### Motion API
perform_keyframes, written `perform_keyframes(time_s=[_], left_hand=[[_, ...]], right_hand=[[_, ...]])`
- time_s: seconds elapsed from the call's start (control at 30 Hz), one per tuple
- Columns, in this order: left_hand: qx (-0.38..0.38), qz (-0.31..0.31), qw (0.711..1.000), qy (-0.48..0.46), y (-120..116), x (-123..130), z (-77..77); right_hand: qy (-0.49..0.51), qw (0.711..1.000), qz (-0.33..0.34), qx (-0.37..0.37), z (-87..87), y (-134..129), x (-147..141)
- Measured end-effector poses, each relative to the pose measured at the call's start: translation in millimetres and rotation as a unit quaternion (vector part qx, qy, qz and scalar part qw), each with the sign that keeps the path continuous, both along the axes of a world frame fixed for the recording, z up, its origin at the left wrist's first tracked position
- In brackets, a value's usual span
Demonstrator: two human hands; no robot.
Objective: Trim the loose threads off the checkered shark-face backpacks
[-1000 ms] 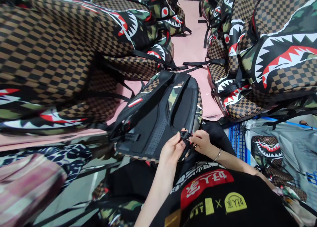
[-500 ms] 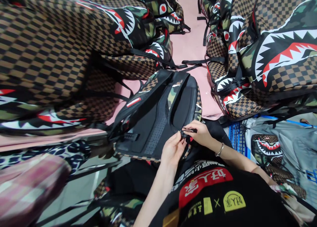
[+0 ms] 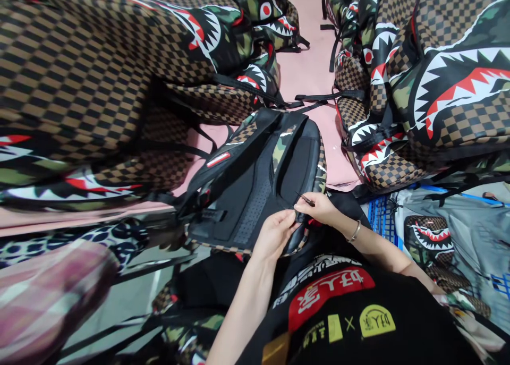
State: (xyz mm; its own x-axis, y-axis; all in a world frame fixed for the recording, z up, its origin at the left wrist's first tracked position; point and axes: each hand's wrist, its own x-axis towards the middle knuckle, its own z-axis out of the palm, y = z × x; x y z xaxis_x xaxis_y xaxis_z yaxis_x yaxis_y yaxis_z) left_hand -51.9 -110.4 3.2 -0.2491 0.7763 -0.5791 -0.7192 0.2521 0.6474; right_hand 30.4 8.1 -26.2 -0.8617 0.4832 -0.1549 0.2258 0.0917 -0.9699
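A backpack (image 3: 255, 195) lies with its black padded back and shoulder straps facing up, at the near edge of the pink table. Over its near right corner my two hands meet. My left hand (image 3: 277, 231) is closed in a pinch on a black strap (image 3: 299, 216) there. My right hand (image 3: 319, 208), with a bracelet at the wrist, is closed around a small dark pointed tool (image 3: 306, 199), its tip sticking out to the left. Its fingertips also touch the strap beside my left fingers.
Checkered shark-mouth backpacks are heaped at the left (image 3: 79, 78) and right (image 3: 458, 88) of the pink table (image 3: 305, 62). A blue crate (image 3: 382, 221) stands at the right, by grey plastic. Pink plaid cloth (image 3: 51, 296) is at the lower left.
My left hand has shifted slightly left and down. My right hand has turned a little, and the tool in it now points up and left. The view has moved slightly.
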Motion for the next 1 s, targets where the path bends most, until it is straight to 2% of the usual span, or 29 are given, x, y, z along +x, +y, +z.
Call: perform_keyframes(time_s=[0.13,0.27,0.47,0.8,0.9,1.0], left_hand=[[0.02,0.095,0.993,-0.06,4,2,-7.4],[0.005,0.14,0.983,-0.117,8,3,-12.0],[0.002,0.155,0.977,-0.15,8,2,-14.1],[0.003,0.152,0.98,-0.13,11,6,-10.9],[-0.008,0.161,0.977,-0.137,12,6,-8.9],[-0.021,0.178,0.972,-0.154,13,4,-7.2]], right_hand=[[0.026,0.996,-0.084,0.013,8.3,-7,12],[0.031,0.987,-0.139,0.073,14.5,-17,34],[0.029,0.965,-0.09,0.245,6.7,-23,49],[0.0,0.922,-0.046,0.386,8.7,-18,44],[-0.003,0.916,-0.052,0.397,7.5,-17,47],[0.02,0.935,-0.088,0.342,8.1,-16,48]])
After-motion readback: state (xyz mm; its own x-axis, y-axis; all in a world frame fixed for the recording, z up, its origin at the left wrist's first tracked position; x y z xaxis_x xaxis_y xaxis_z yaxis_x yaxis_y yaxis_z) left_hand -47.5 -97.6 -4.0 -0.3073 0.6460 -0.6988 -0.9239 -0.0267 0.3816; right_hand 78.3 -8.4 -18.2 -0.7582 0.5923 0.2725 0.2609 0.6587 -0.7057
